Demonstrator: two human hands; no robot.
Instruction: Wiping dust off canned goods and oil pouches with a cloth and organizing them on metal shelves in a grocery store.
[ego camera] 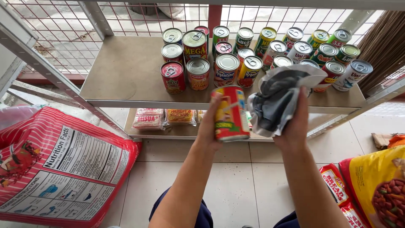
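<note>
My left hand (209,128) grips a tall tin can (230,112) with a red, yellow and blue label, held upright in front of the shelf edge. My right hand (295,122) clutches a crumpled grey and white cloth (276,97) right beside the can, its folds almost touching the can's right side. Behind both hands, several tin cans (198,74) with pull-tab lids stand in rows on the grey shelf board (122,71).
A lower shelf holds flat food packets (148,119). A large red and white sack (59,164) lies at the left on the tiled floor (236,185). Yellow and red bags (375,181) sit at the right. A broom's bristles (386,42) lean at the far right.
</note>
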